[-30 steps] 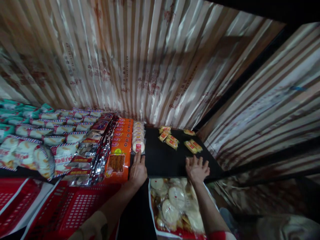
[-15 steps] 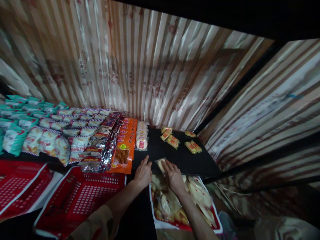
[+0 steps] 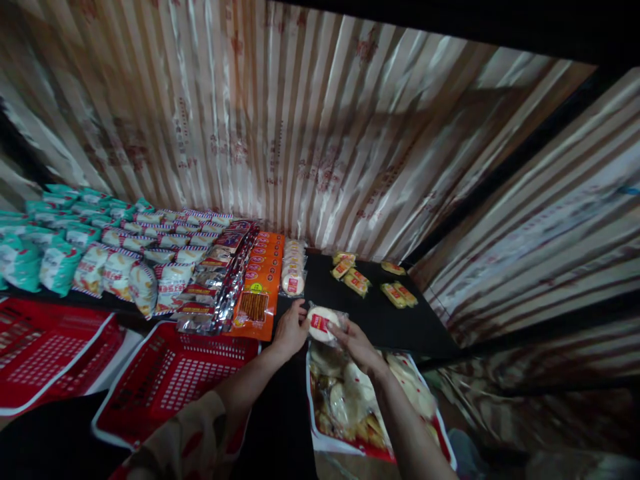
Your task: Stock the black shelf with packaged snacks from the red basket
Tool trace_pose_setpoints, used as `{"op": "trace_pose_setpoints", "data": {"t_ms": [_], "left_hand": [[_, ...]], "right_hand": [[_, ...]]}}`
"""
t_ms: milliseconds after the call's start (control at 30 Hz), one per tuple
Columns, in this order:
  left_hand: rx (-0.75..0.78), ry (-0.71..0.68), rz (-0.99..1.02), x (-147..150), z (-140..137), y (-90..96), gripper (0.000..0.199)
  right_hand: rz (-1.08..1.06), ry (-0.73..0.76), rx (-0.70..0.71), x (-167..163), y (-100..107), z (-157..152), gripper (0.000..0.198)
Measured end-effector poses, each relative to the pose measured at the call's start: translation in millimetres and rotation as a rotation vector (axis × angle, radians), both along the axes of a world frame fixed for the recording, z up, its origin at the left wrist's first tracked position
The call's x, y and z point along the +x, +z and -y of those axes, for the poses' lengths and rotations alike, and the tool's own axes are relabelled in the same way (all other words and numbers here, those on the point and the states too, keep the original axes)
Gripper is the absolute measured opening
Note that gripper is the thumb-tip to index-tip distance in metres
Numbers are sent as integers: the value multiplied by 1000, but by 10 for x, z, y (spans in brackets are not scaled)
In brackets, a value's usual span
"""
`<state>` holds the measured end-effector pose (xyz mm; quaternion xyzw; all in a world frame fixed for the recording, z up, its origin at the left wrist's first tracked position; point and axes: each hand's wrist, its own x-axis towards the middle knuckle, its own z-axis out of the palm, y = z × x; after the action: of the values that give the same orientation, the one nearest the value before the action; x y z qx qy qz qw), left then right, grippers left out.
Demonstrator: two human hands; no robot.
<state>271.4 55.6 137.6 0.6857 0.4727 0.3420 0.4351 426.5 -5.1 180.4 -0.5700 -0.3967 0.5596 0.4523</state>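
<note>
A round, flat white cake in a clear wrapper with a red label [image 3: 320, 323] is held over the front edge of the black shelf. My right hand [image 3: 354, 343] grips its right side. At its left edge is my left hand [image 3: 291, 331], thumb and fingers apart; whether they touch the wrapper I cannot tell. Just behind stands a row of the same wrapped white cakes [image 3: 293, 283], beside an orange snack pack [image 3: 257, 300]. Below my right forearm, a red basket with a white rim [image 3: 311, 407] holds many wrapped pale cakes [image 3: 360, 387].
Yellow packets [image 3: 356, 281] lie farther back on the black shelf [image 3: 385, 327]. Silver snack packs [image 3: 203, 303], white bags [image 3: 173, 287] and green bags [image 3: 57, 267] line the left side. A red basket [image 3: 185, 380] stands below them. Striped sheeting [image 3: 280, 120] hangs behind.
My right hand has lifted the wrapped cake from above the basket's back edge and turned its red label into view. My left hand has come close to its left edge. The camera view has shifted slightly.
</note>
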Motion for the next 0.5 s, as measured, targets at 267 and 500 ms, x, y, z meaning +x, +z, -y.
{"op": "trace_pose_setpoints", "data": {"t_ms": [267,500], "left_hand": [[-496,96,220,27,6,1,19],[-706,252,301,106,94,-20,10]], "right_hand": [[-63,-304,14,-78,-224,-138,49],[-249,-487,94,-341,-397,-217,44]]}}
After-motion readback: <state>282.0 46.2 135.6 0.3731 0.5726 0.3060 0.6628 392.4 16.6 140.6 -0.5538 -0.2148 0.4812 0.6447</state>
